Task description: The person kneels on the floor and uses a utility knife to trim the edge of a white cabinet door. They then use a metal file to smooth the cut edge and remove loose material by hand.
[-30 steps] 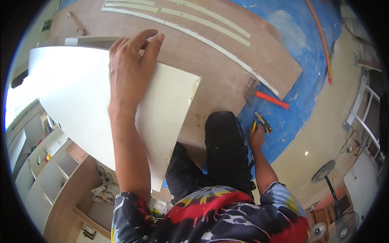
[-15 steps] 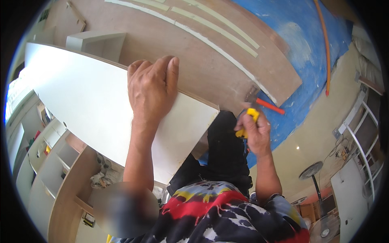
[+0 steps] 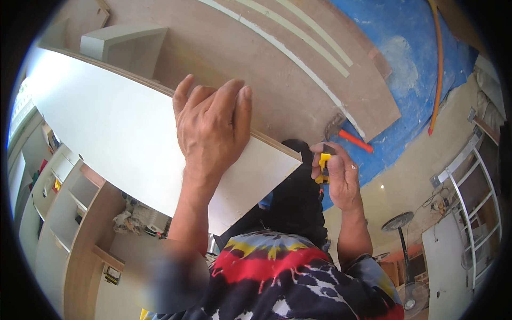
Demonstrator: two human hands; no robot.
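A long white board [image 3: 122, 117] slants across the left and middle, its thin brown edge facing away from me. My left hand [image 3: 212, 125] lies over that far edge, its fingers apart and bent past it, keeping hold of the board; the finger undersides are hidden. Just right of the board's corner, my right hand [image 3: 341, 173] is closed around a small yellow-and-black tape measure [image 3: 324, 166], partly covered by the fingers. Beyond this hand lies a hammer [image 3: 354, 140] with a red handle, its dark head toward the brown panel.
A brown panel [image 3: 368, 101] with pale strips lies on blue sheeting [image 3: 410, 101] ahead. An orange hose [image 3: 438, 69] runs at far right. Wooden shelving [image 3: 88, 250] stands left. On the right are a fan [image 3: 398, 222] and a white metal frame [image 3: 469, 213].
The fingers of my left hand have spread and shifted right along the board's edge. My right hand has turned the tape measure more upright. The board's near corner appears slightly farther right.
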